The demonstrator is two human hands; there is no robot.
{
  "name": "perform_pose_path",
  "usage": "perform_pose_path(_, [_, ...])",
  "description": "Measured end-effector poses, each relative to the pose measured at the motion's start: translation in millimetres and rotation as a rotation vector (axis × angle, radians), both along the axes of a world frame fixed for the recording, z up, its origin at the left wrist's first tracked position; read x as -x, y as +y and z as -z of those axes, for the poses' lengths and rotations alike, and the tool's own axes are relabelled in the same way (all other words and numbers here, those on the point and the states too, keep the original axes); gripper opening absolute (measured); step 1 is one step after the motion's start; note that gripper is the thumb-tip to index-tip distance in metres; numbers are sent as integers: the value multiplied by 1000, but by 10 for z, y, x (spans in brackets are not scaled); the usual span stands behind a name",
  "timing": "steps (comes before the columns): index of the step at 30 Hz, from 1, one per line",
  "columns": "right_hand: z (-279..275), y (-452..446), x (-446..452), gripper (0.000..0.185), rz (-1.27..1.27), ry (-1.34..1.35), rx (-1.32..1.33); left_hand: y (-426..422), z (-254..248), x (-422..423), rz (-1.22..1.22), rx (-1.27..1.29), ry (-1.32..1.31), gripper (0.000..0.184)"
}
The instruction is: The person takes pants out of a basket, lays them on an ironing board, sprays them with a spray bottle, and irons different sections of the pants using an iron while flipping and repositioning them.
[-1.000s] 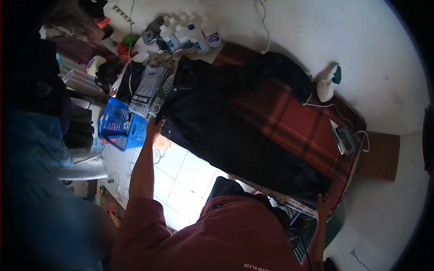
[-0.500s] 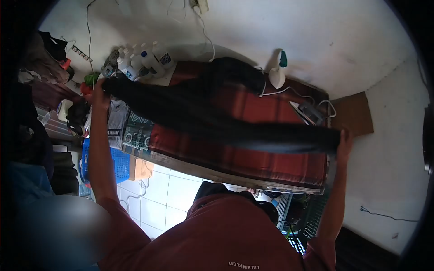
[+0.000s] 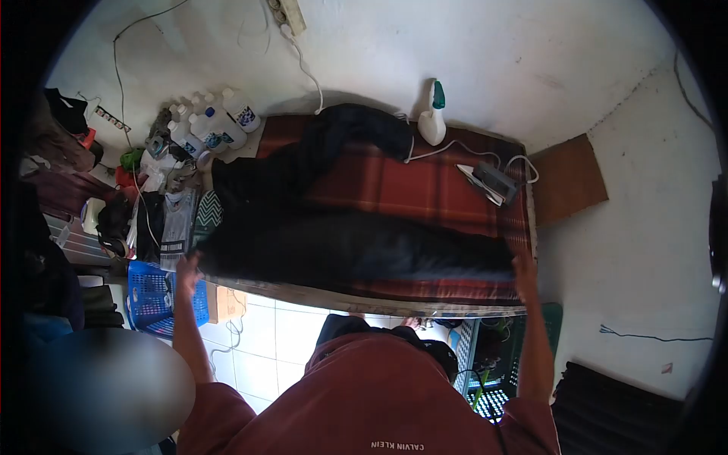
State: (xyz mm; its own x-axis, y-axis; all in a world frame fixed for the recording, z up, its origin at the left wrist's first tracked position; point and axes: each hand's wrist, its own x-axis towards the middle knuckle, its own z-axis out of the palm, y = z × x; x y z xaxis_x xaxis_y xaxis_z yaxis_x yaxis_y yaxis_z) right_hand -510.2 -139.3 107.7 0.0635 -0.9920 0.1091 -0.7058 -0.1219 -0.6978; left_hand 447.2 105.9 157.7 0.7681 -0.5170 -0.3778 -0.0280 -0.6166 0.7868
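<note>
Two bare hands are at the near side of a red plaid-covered surface (image 3: 432, 186), at opposite ends of a long black garment (image 3: 341, 243) stretched lengthwise along its front part. The left hand (image 3: 189, 274) is at the garment's left end, near a blue basket (image 3: 144, 303); the right hand (image 3: 523, 277) is at its narrower right end. Blur hides the contact, so I cannot tell whether the fingers of either hand pinch the fabric or only touch it. More black cloth (image 3: 356, 125) curves behind the garment toward the wall (image 3: 493, 61). An iron (image 3: 497, 182) rests toward the right, and a white spray bottle (image 3: 431, 127) with a green head stands at the back. White bottles (image 3: 220, 129) cluster at the back left.
</note>
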Motion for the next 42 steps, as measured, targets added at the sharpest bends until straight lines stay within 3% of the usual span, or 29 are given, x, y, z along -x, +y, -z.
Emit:
perform_pose_path(1, [274, 163, 43, 35, -31, 27, -8, 154, 303, 188, -45, -72, -97, 37])
perform_pose_path(3, [272, 323, -34, 36, 47, 33, -77, 412, 749, 449, -256, 51, -107, 37])
perform_pose_path(5, [229, 375, -63, 36, 126, 39, -145, 611, 1116, 189, -172, 126, -181, 39])
perform_pose_path(7, [177, 332, -15, 38, 148, -75, -148, 573, 1145, 131, -82, 208, -250, 41])
perform_pose_path(9, [163, 310, 59, 38, 110, -10, -177, 450, 927, 235, -174, 225, -365, 42])
perform_pose_path(11, [158, 266, 111, 39, 67, 53, -212, 405, 966, 95, -151, 125, -456, 39])
perform_pose_path(13, [151, 118, 137, 39, 40, 203, -337, 276, 997, 38, 5, -428, -1074, 38])
perform_pose_path(14, [162, 42, 129, 39, 47, 201, -341, -274, 230, 1035, -226, -648, -1144, 42])
perform_pose_path(16, [110, -102, -23, 38, 135, 112, -182, -591, 149, 1185, 344, 374, -1666, 41])
perform_pose_path(17, [65, -164, -110, 38, 122, 98, -194, -917, 186, 1299, 483, 219, -1228, 37])
perform_pose_path(18, [9, -263, -190, 36, -30, 270, 11, -1205, 26, 1597, 772, 286, -1351, 38])
perform_pose_path(19, [19, -377, -268, 35, -179, 433, 229, -1575, -334, 2069, 969, 113, -1111, 36])
perform_pose_path(20, [164, -437, -200, 38, -144, 560, 96, -1842, -193, 2187, 1120, 159, -1094, 33])
perform_pose_path(21, [180, -521, -231, 38, -155, 546, 100, -2044, -224, 2351, 1210, 196, -1186, 31])
perform_pose_path(23, [109, -636, -171, 37, -15, 115, -285, -2348, -158, 2329, 1302, 241, -1268, 28])
perform_pose_path(25, [210, -715, -55, 37, 35, 13, -345, -2576, 22, 2157, 1546, -87, -1206, 23])
perform_pose_path(28, [423, -769, 98, 39, 52, 68, -307, -2761, -114, 2070, 1628, -210, -1088, 18])
perform_pose_path(32, [245, -723, -293, 43, 122, 221, -227, -2839, -15, 2052, 1603, -116, -1077, 15])
perform_pose_path(34, [205, -687, -466, 44, 170, 320, -222, -2845, 157, 2047, 1527, -92, -1213, 17])
perform_pose_path(36, [312, -599, -522, 45, 245, 313, 32, -2790, 212, 2181, 1451, -74, -1258, 21])
perform_pose_path(37, [404, -526, -502, 45, 260, 333, 28, -2744, 226, 2284, 1362, -69, -1308, 26])
perform_pose_path(38, [511, -447, -460, 46, 349, 464, 189, -2665, 208, 2473, 1376, -45, -1292, 26])
perform_pose_path(39, [541, -352, -434, 47, 435, 595, 350, -2552, 159, 2741, 1221, 81, -1309, 31])
perform_pose_path(40, [383, -213, -458, 49, 476, 489, 103, -2430, 149, 3016, 1063, 200, -1315, 37])
perform_pose_path(41, [325, -88, -478, 49, 491, 506, 102, -2280, 205, 3278, 1141, 255, -1145, 41])
perform_pose_path(42, [284, 28, -501, 48, 515, 409, -74, -2138, 251, 3554, 1210, 302, -975, 45])
